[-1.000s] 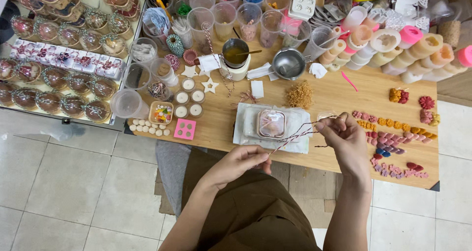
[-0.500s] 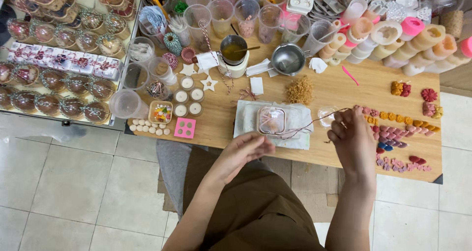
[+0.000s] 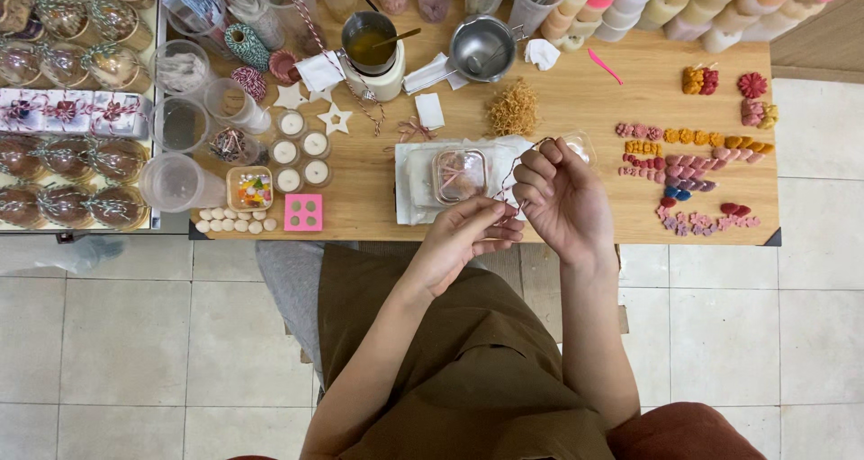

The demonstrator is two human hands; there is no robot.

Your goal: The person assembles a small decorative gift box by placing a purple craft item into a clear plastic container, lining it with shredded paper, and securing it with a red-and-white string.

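A thin red-and-white twine (image 3: 515, 163) is pinched between the closed fingertips of the left hand (image 3: 468, 235) and of the right hand (image 3: 558, 199), which meet just over the near edge of the wooden table (image 3: 576, 100). The twine is looped up from the fingers toward a small clear plastic box (image 3: 460, 174), which is set on a white cloth (image 3: 414, 185) near the table's front edge; pale pink contents are seen in the box, their kind not discernible. Both forearms are raised from the lap, wrists bent inward, palms turned toward each other. Further back, a metal pot (image 3: 369, 39) holding amber liquid with a stick in it is noted, beside an empty steel pan (image 3: 481, 48). Four small white-filled tealight cups (image 3: 301, 158) are grouped toward the left edge. Rows of small coloured wax flowers (image 3: 688, 167) are laid toward the right edge. Clear cups along the far edge are cut off by the frame.
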